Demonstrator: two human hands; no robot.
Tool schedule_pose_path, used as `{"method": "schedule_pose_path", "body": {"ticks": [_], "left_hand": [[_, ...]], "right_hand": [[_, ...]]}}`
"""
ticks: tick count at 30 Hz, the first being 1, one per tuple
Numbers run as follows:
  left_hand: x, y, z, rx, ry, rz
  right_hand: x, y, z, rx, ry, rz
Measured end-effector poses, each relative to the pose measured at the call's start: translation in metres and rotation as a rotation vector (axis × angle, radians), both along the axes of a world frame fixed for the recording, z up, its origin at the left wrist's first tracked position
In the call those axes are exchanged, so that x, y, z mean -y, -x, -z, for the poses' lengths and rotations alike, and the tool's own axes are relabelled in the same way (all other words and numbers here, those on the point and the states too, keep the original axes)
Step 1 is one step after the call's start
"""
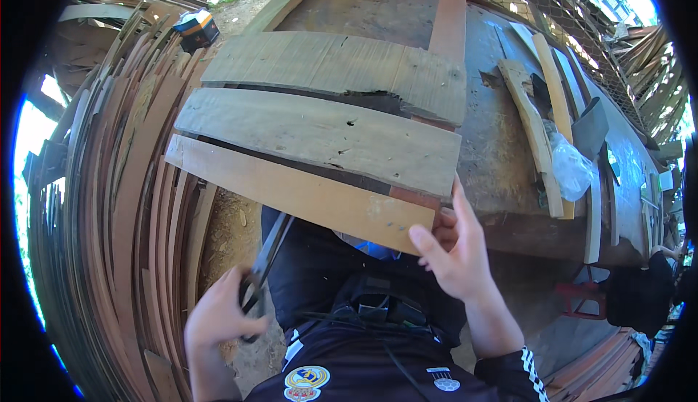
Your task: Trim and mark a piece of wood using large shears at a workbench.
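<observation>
A wooden slatted panel lies in front of me, overhanging the near edge of the workbench. Its nearest slat (291, 187) is light brown, with several small dark nail marks near the right end. Behind it are a grey weathered slat (313, 122) and a wider slat (320, 60) with a broken edge. My right hand (458, 249) grips the right end of the nearest slat, thumb on top and fingers around the end. To the left of my lap, my left hand (222, 311) is closed around the black handles of scissors (270, 249), blades pointing up toward the slat.
Long boards (138, 162) are stacked at the left, with a small dark box (196, 31) on them. On the workbench (502, 147) at right lie wood strips (556, 111) and a clear plastic bag (571, 165). A red stool (582, 296) and someone in dark clothing are at far right.
</observation>
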State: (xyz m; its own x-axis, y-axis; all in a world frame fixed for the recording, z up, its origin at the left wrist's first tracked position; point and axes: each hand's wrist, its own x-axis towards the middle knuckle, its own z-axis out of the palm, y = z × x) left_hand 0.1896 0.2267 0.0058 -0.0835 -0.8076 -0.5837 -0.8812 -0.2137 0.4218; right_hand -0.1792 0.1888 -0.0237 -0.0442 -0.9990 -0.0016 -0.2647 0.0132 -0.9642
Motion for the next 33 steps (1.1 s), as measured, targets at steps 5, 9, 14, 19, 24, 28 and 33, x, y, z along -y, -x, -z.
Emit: {"method": "schedule_pose_path", "body": {"ticks": [5, 9, 14, 19, 24, 28, 33], "left_hand": [[-0.036, -0.07, -0.069, -0.106, -0.187, 0.14], [-0.045, -0.077, -0.089, -0.362, -0.011, 0.189], [-0.011, 0.082, -0.06, -0.494, 0.428, 0.017], [0.032, 0.171, -0.025, -0.624, 0.414, 0.554], [0.084, 0.142, -0.045, -0.366, 0.663, 0.701], [0.105, 0.098, -0.025, 0.075, 0.799, 0.72], [0.125, 0.069, 0.031, 0.074, 0.927, 0.78]], "right_hand": [[0.006, 0.056, -0.029, -0.303, 0.632, 0.664], [-0.014, 0.049, -0.029, -0.35, 0.448, 0.309], [-0.039, -0.009, -0.013, -0.033, 0.346, -0.42], [-0.037, -0.027, 0.007, 0.847, 0.018, 0.083], [-0.005, 0.07, -0.001, 0.154, -0.039, 0.226], [0.05, 0.111, 0.001, -0.422, -0.054, 0.27], [0.074, 0.101, -0.024, -0.697, 0.293, 0.377]]}}
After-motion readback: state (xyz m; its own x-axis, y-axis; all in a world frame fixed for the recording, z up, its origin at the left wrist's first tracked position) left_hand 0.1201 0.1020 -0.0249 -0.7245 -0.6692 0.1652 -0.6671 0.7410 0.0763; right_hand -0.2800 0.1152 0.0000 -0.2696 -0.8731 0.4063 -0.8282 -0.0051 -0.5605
